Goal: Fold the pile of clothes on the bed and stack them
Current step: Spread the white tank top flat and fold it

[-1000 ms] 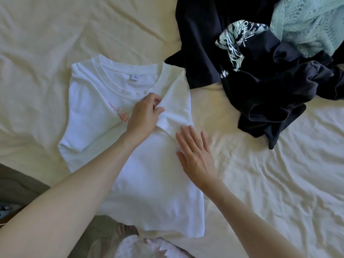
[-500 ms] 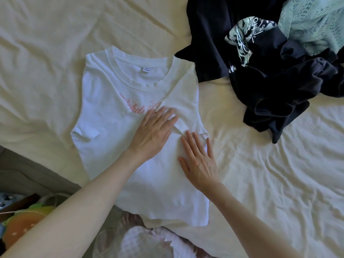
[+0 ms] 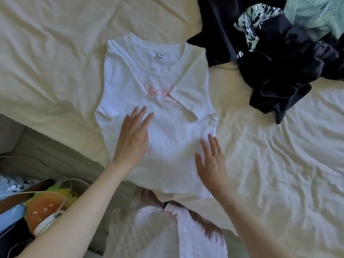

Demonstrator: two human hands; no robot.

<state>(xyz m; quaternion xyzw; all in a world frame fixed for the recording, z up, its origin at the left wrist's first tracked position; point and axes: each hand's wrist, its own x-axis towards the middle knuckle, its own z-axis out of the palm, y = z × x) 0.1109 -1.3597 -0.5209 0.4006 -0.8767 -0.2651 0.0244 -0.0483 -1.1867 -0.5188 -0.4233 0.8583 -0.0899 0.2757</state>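
While the white T-shirt [image 3: 163, 112] lies face up near the bed's [image 3: 55, 62] front edge (both sleeves folded inward), the left hand [image 3: 133, 140] presses flat on its middle; the right hand [image 3: 212, 162], fingers straight, rests on its right edge; the unfolded dark pile [image 3: 275, 58] sits beyond, just beside the shirt's collar.

place: home bedroom | evidence: bed [image 3: 55, 71] with cream sheet; clothes pile [image 3: 279, 62]
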